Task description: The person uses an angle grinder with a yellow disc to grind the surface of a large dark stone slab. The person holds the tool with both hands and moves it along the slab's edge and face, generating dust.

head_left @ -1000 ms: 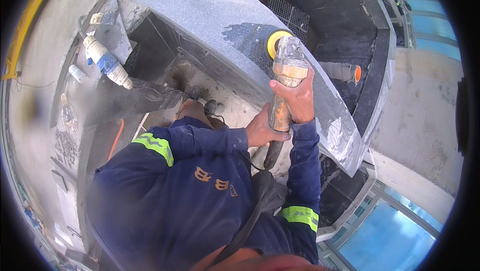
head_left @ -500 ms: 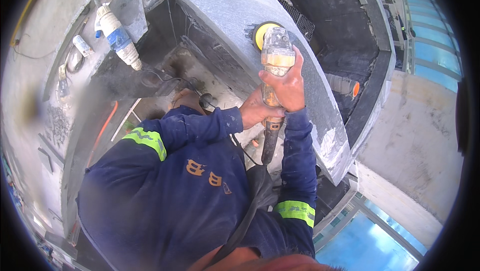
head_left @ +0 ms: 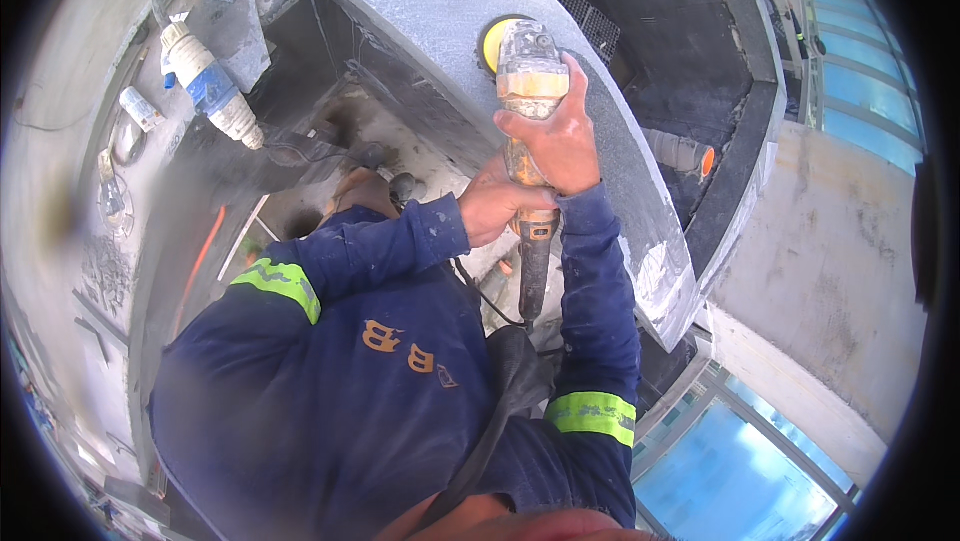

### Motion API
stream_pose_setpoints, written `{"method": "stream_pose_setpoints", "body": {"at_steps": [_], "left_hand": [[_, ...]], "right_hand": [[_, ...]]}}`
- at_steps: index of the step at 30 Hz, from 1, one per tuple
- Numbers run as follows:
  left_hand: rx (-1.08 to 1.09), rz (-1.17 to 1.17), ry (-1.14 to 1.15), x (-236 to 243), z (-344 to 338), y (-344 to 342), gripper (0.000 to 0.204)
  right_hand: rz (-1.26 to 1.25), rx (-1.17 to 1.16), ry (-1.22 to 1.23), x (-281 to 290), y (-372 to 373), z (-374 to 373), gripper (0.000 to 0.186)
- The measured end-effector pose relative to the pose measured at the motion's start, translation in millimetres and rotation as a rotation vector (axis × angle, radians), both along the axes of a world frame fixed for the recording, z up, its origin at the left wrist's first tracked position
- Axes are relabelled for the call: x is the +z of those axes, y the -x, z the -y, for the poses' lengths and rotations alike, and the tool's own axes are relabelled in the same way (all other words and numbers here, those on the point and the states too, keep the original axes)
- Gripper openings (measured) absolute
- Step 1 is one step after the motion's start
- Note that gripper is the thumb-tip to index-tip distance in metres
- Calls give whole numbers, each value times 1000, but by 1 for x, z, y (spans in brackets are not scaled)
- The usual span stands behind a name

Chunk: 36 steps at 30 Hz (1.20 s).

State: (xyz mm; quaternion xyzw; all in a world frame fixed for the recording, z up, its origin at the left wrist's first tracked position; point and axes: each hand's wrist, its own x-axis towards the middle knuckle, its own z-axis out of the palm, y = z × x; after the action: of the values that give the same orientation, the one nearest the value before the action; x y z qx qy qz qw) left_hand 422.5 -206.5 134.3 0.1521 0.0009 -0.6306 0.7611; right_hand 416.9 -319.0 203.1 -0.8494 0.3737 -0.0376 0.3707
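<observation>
Both of my hands are closed round a dusty angle grinder [head_left: 533,81] with a yellow disc [head_left: 493,42]. My right hand [head_left: 562,141] wraps the body just behind the grinder's head. Lower on the body, my left hand [head_left: 497,203] grips near the handle end, its fingers partly hidden behind the tool. The disc lies at the surface of a curved grey stone slab [head_left: 430,1]; whether it presses on it, I cannot tell. A dark cord leaves the tool's lower end near my chest.
A large white and blue power connector [head_left: 210,86] lies on the ledge at left, next to a small white cylinder [head_left: 141,109]. Beyond the slab is a dark recess with an orange-ended pipe [head_left: 682,153] and a black plastic grid [head_left: 585,16]. Blue glass panels [head_left: 740,476] lie lower right.
The grinder and both hands have moved a little left and up along the slab. My grip stays the same. The surroundings have shifted slightly left in view.
</observation>
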Motion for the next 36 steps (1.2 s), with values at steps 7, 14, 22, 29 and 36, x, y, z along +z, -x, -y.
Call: {"method": "stream_pose_setpoints", "body": {"at_steps": [7, 14, 22, 29, 36], "left_hand": [[-124, -31, -83, -1, 24, -3, 51], [-201, -40, -135, -2, 68, 2, 49], [-49, -115, -175, 1, 17, -9, 41], [-128, -149, -213, 5, 39, -4, 32], [-318, -122, -180, 2, 92, -6, 28]], "right_hand": [[39, -20, 115, -10, 9, 24, 98], [25, -204, 157, -16, 25, 63, 97], [71, 24, 120, -12, -6, 8, 95], [15, -20, 137, -10, 2, 33, 96], [2, -171, 226, -8, 18, 79, 97]]}}
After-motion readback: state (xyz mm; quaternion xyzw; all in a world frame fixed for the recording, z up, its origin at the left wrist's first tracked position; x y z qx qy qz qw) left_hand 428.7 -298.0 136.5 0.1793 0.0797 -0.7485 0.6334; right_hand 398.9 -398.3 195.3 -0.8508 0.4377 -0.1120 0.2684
